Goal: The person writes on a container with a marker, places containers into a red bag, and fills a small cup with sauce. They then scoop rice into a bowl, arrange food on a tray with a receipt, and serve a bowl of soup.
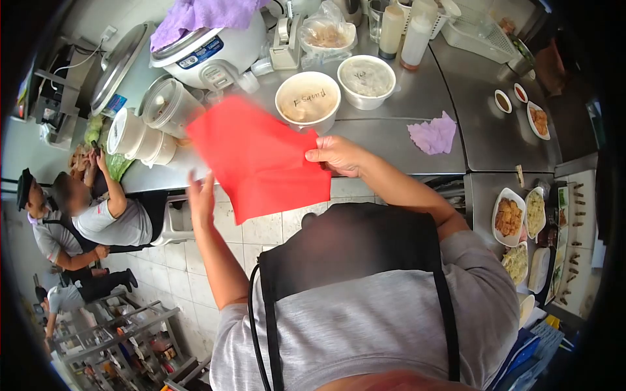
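Observation:
A red sheet or bag hangs spread out in front of my chest, above the counter's front edge. My right hand pinches its right side between thumb and fingers. Close to its left edge is my left hand, slightly blurred, with the fingers apart and nothing visible in it. Behind the red item stand two lidded round tubs with writing on top, one directly beyond it and another to the right of that.
The steel counter holds a purple cloth, a rice cooker, stacked containers, sauce bottles and a tape dispenser. Food trays stand at right. Several people are at the left.

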`<state>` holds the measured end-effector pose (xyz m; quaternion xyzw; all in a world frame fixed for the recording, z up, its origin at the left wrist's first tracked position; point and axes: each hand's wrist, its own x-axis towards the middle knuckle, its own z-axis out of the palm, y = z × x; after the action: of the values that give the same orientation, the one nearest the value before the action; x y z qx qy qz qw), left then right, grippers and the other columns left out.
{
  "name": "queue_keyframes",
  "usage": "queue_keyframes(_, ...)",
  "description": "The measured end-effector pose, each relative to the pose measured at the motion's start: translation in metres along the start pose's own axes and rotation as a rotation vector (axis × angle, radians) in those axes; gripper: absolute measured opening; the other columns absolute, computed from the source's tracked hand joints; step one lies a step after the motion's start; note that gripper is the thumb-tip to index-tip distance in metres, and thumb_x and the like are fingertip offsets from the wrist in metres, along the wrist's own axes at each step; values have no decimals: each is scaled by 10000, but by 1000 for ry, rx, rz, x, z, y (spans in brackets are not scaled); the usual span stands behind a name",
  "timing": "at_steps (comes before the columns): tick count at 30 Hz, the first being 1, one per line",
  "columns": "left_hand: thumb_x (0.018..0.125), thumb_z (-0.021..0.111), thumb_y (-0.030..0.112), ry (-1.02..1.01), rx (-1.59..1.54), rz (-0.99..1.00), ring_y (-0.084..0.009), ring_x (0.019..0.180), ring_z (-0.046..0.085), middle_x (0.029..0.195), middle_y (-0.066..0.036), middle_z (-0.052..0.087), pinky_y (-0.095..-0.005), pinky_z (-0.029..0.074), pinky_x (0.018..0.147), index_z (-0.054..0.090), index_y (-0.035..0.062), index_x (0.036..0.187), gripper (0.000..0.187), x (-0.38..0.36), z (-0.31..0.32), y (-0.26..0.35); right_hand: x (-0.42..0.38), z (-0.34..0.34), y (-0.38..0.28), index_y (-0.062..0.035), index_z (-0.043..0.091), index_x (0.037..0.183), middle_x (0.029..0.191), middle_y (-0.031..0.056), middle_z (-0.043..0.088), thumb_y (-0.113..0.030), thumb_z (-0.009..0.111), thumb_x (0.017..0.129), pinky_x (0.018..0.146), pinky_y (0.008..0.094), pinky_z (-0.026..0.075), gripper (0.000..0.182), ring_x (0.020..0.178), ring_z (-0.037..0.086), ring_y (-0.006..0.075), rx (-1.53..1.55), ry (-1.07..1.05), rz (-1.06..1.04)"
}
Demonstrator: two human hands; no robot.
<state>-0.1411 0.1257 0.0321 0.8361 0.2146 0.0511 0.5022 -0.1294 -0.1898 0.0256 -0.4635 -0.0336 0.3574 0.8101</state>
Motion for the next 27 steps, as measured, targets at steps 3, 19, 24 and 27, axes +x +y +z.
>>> queue_keyframes(3,773,562,263,331,82,314,-99,649,385,855,-74,448,-246,382,589,398,10,1113,454,-11,-6,18,7,19,-6,-9,537,866,815,69,574,-142,587,755,623,248,438,180,695,542,126,-94,75,-109)
queue_keyframes(19,675,453,-27,201,231,591,-146,528,352,565,-41,382,-274,347,480,333,27,658,133,43,8,-41,45,33,-9,-35,504,873,819,73,578,-4,490,779,632,252,457,100,706,553,132,102,687,-712)
queue_keyframes(24,738,531,27,-182,-254,-20,-153,609,453,740,-49,454,-257,397,514,365,42,931,256,71,-32,-80,47,45,-18,-26,470,1006,983,81,545,-80,430,819,745,349,458,198,865,553,208,492,495,-572)
queue_keyframes(27,706,619,109,-204,-235,314,-200,1033,349,1133,-125,322,-301,359,812,256,51,1210,624,39,-43,-11,53,61,-26,-48,451,1074,1020,78,532,-113,422,834,787,348,446,250,912,537,201,468,472,-456)
